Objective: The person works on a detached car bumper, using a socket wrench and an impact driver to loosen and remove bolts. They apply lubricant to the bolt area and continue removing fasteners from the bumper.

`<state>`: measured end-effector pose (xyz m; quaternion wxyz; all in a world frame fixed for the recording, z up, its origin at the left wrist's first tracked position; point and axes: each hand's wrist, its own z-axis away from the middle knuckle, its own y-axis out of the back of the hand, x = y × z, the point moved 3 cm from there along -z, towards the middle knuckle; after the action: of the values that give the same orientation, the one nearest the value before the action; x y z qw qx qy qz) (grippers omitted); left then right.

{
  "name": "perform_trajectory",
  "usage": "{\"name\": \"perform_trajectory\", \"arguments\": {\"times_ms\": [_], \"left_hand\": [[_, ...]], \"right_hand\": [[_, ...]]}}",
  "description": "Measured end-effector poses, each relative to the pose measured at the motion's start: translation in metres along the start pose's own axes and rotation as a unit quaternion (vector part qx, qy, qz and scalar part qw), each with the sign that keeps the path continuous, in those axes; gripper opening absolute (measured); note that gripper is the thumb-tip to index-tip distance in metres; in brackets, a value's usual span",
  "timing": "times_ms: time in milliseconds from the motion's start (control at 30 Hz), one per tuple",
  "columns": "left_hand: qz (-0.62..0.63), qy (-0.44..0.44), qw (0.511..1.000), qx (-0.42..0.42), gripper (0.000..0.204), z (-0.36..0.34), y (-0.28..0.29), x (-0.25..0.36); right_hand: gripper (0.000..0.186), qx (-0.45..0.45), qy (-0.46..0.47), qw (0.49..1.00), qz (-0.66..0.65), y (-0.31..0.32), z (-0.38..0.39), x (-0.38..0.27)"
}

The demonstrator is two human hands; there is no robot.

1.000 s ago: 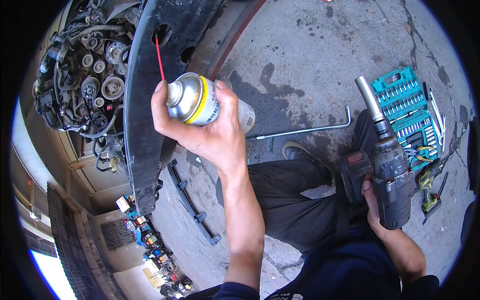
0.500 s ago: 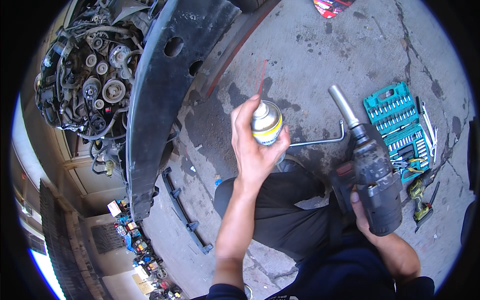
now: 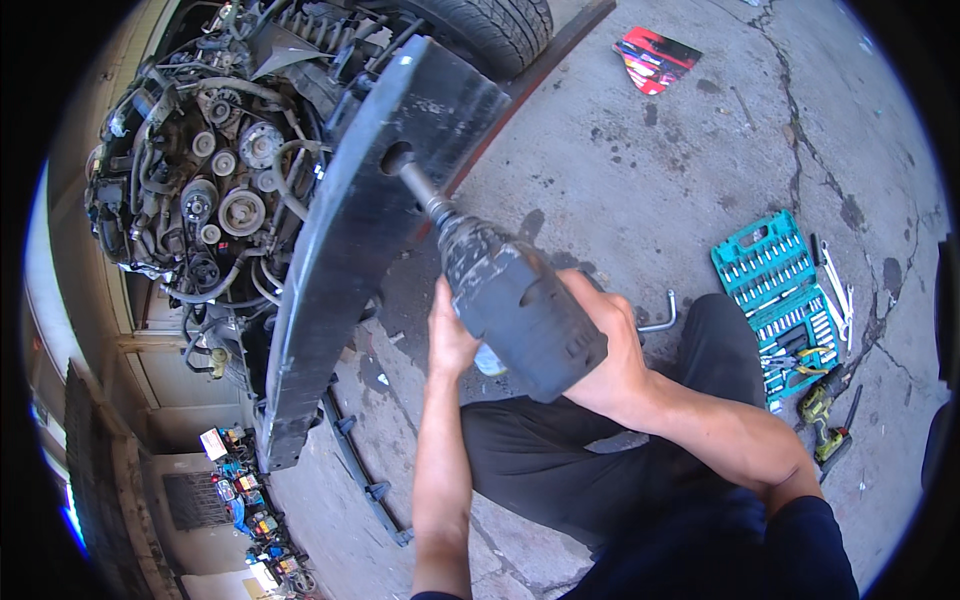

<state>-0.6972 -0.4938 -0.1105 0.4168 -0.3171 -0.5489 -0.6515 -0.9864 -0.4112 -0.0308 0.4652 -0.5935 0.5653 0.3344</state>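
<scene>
Concrete floor (image 3: 620, 170) lies below. My right hand (image 3: 615, 345) holds the impact wrench (image 3: 530, 310), its socket (image 3: 422, 188) at the hole (image 3: 391, 158) near the far end of the black beam (image 3: 335, 285). Left hand (image 3: 453, 338) is beside the wrench, perhaps for steadying; its grip I cannot tell.

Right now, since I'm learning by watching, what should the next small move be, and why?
Probably ease the power wrench straight along its long socket into the round hole in the black beam: the socket's tip overlaps that opening, and the right hand grips the wrench.
</scene>
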Motion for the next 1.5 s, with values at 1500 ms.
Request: {"name": "perform_trajectory", "arguments": {"times_ms": [1500], "left_hand": [[-0.210, -0.116, 0.970, -0.044, 0.093, 0.015, -0.024, 0.063]], "right_hand": [[0.039, -0.027, -0.046, 0.997, 0.051, -0.027, -0.064, 0.007]]}}
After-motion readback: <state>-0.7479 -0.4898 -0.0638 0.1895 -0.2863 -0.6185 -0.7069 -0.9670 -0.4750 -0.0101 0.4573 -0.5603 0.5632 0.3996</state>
